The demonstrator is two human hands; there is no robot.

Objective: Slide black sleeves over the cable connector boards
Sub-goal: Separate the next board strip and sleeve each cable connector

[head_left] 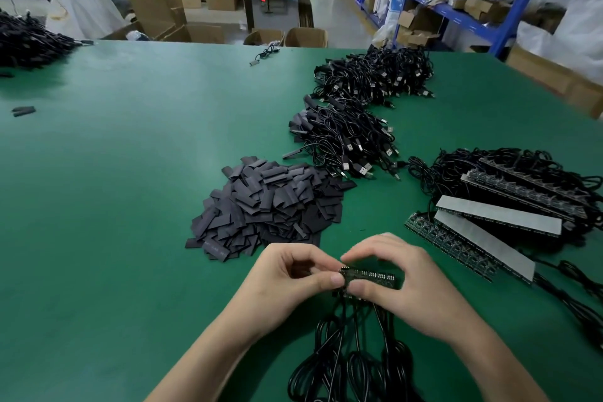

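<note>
Both hands hold one strip of joined connector boards (375, 278) low over the green table (114, 206). My left hand (293, 284) pinches the strip's left end between thumb and fingers. My right hand (401, 284) grips the rest of it, thumb in front and fingers curled over the top. Black cables (346, 359) hang from the strip toward me in loops. A heap of flat black sleeves (267, 209) lies just beyond my hands.
More board strips with cables (509, 206) are stacked at the right. Two piles of finished cables (346, 140) (378, 75) lie beyond the sleeves. Another black pile (29, 39) sits far left. Cardboard boxes and blue shelving (456, 10) stand behind the table.
</note>
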